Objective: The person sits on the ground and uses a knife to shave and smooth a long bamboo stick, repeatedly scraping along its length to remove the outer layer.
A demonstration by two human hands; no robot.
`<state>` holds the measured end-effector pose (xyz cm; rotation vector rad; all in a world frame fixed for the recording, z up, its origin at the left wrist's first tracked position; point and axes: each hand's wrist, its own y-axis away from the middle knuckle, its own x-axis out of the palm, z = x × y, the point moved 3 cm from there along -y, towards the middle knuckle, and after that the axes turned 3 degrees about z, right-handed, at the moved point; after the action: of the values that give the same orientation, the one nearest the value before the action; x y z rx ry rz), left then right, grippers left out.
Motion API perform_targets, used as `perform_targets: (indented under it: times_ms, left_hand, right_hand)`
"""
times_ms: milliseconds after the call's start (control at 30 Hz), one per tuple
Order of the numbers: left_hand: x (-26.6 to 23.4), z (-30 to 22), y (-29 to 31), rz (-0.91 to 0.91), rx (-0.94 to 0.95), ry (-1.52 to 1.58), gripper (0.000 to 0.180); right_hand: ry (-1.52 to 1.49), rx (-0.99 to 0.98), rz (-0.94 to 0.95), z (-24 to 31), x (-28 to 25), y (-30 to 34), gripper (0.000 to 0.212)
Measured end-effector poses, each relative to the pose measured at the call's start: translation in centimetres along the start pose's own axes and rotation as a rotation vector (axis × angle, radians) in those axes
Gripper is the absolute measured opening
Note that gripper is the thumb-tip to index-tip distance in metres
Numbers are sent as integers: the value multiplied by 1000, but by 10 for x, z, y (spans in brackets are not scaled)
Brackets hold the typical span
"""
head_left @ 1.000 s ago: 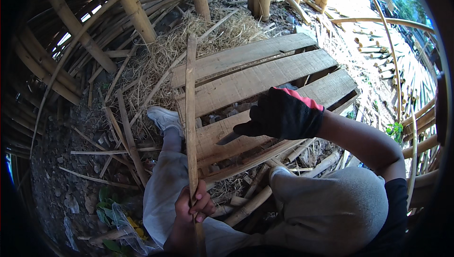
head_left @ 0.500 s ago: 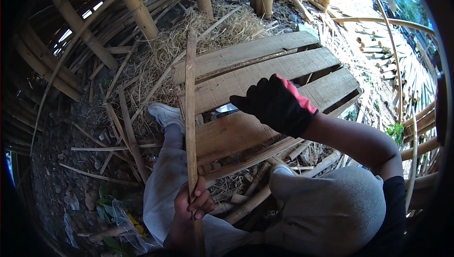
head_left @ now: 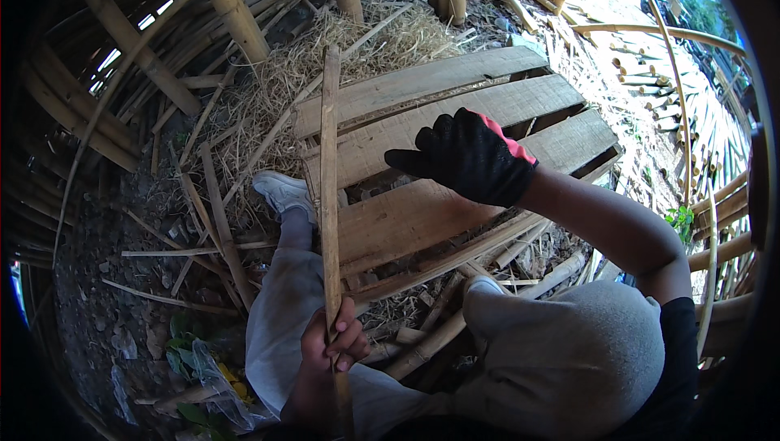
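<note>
Gripped in my bare left hand (head_left: pixel 337 339), low in the middle, is a long, flat bamboo strip (head_left: pixel 329 173). The strip stands nearly upright in view, its far end reaching past the edge of a low slatted wooden platform (head_left: pixel 398 226). My right hand (head_left: pixel 471 157) wears a black glove with a red back and hovers over the platform's slats. Its fingers are curled closed and the thumb points left toward the strip. Whatever it may hold is hidden by the glove.
My shoe (head_left: pixel 284 193) rests beside the platform's left edge. Dry shavings (head_left: pixel 398 35) pile up behind it. Bamboo posts (head_left: pixel 231 10) stand at the back; cut bamboo pieces (head_left: pixel 650 75) lie at the right. Loose strips (head_left: pixel 223 230) and clear plastic (head_left: pixel 219 388) litter the left ground.
My right hand has shifted slightly left and up over the slats. A shiny patch seen under its thumb earlier no longer shows. The left hand and strip have barely moved.
</note>
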<state>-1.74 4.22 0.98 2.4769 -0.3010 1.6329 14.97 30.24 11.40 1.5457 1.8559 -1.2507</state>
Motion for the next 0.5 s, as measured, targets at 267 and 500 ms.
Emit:
perform_targets:
  times_ms: [267, 500]
  left_hand:
    - [-3, 4, -4, -35, -21, -79, 30]
    - [1, 22, -6, -130, -55, -127, 26]
  right_hand:
    - [155, 91, 142, -27, 29, -2, 38]
    - [-223, 716, 143, -65, 9, 12, 29]
